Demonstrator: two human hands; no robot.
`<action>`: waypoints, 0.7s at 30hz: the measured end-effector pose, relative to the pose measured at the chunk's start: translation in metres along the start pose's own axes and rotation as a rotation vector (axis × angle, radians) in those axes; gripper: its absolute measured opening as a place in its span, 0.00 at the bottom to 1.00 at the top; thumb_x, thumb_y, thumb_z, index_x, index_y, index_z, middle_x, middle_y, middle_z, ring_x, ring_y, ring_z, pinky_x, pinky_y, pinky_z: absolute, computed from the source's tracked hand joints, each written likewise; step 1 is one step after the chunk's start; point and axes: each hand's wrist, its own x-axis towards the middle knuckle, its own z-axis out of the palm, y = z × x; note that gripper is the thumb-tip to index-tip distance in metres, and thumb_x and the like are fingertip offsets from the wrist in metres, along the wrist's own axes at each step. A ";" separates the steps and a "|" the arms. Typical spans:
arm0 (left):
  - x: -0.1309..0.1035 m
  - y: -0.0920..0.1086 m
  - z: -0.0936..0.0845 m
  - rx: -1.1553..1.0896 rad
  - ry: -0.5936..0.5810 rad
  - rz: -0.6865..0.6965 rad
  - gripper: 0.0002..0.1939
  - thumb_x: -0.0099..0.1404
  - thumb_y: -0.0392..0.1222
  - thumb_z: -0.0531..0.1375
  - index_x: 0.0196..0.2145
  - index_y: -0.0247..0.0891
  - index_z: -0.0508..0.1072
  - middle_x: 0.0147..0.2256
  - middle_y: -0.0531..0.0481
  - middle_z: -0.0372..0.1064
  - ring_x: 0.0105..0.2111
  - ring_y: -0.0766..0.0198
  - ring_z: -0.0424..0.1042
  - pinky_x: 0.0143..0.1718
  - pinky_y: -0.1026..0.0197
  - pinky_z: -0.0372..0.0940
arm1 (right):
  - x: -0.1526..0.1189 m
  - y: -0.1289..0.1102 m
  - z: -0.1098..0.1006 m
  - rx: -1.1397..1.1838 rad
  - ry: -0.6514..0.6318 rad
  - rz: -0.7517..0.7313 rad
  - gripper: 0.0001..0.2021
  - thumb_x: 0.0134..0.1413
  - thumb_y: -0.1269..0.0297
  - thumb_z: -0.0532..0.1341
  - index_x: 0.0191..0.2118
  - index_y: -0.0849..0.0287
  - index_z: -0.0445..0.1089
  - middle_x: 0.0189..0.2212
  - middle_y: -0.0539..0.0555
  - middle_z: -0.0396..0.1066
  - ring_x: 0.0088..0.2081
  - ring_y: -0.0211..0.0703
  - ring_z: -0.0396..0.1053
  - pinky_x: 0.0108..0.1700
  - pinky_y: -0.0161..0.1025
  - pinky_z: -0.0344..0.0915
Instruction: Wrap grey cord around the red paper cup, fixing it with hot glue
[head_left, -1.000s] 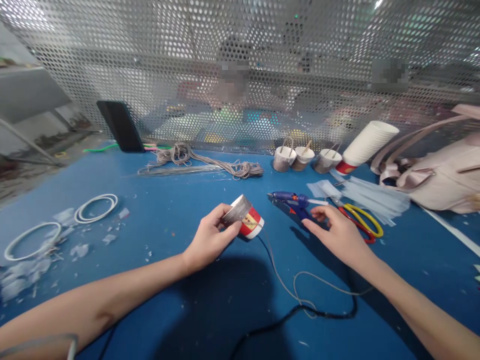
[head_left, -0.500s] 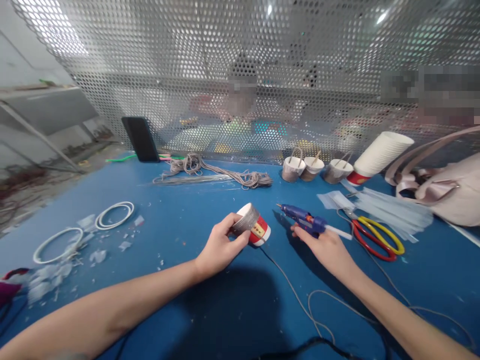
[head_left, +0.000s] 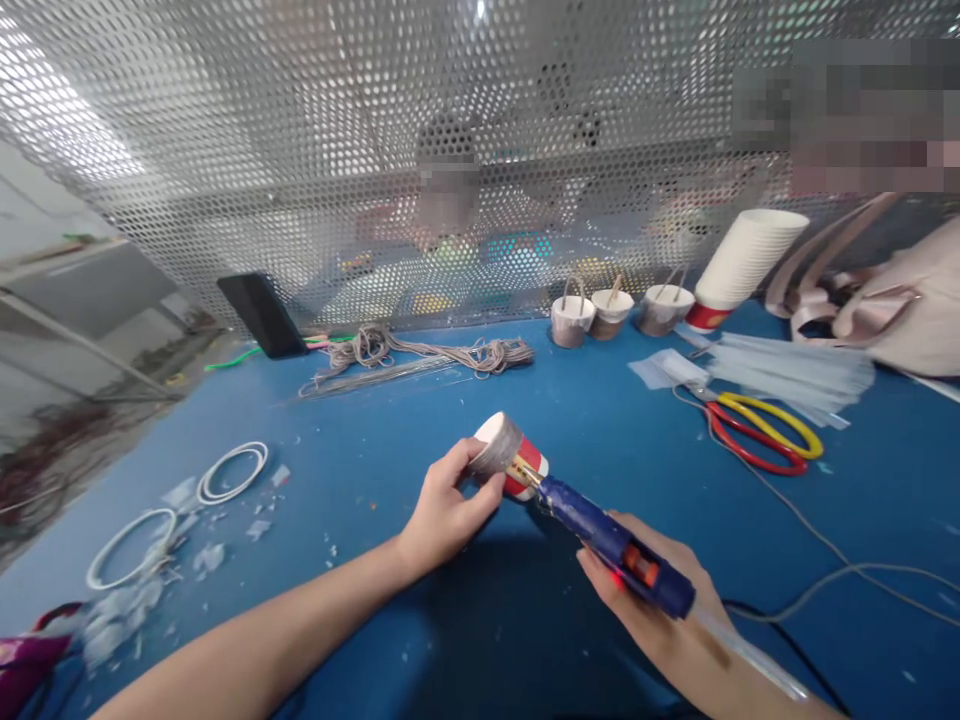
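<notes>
Above the middle of a blue tabletop (head_left: 360,470), the left hand (head_left: 450,505) holds a paper cup (head_left: 499,448) tilted, its mouth facing up and to the left. The fingers of that hand are closed on the cup near its rim, where grey cord is wound around the wall; the red and white lower part shows bare. The right hand (head_left: 664,600) has its fingers wrapped around a blue glue gun (head_left: 589,518), whose nozzle points at the cup's side by the edge of the cord; whether it touches the wall is too fine to tell. A clear glue stick (head_left: 754,655) juts from the gun's back end. Right of the cup lie scissors (head_left: 796,462) with one red and one yellow handle, beside translucent strips (head_left: 787,372). Farther back, three cord-wrapped cups (head_left: 572,325) stand near a leaning stack of white cups (head_left: 750,260). A bundle of grey cord (head_left: 499,356) lies before a perforated metal panel (head_left: 300,230), with a dark phone (head_left: 259,315) propped to its left. White rings (head_left: 259,468) rest among scraps at the left.
</notes>
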 end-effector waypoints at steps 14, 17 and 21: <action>-0.002 0.005 0.002 0.074 -0.019 0.044 0.03 0.56 0.38 0.55 0.29 0.37 0.65 0.24 0.54 0.63 0.25 0.68 0.62 0.28 0.66 0.61 | -0.001 0.009 0.005 -0.045 -0.029 -0.131 0.03 0.55 0.65 0.58 0.32 0.56 0.66 0.23 0.48 0.69 0.22 0.37 0.68 0.26 0.33 0.66; -0.002 0.004 0.002 0.071 -0.011 0.064 0.02 0.56 0.37 0.55 0.28 0.36 0.65 0.24 0.54 0.63 0.24 0.68 0.62 0.28 0.66 0.61 | -0.003 0.011 0.005 -0.100 -0.011 -0.128 0.02 0.54 0.64 0.58 0.32 0.56 0.66 0.25 0.50 0.72 0.24 0.38 0.70 0.27 0.34 0.66; -0.002 0.003 0.002 0.056 -0.017 0.068 0.02 0.56 0.37 0.55 0.29 0.36 0.65 0.24 0.54 0.62 0.24 0.68 0.61 0.28 0.66 0.61 | -0.005 0.012 0.004 -0.125 0.008 -0.137 0.01 0.54 0.66 0.58 0.32 0.54 0.66 0.24 0.49 0.72 0.24 0.39 0.70 0.27 0.34 0.66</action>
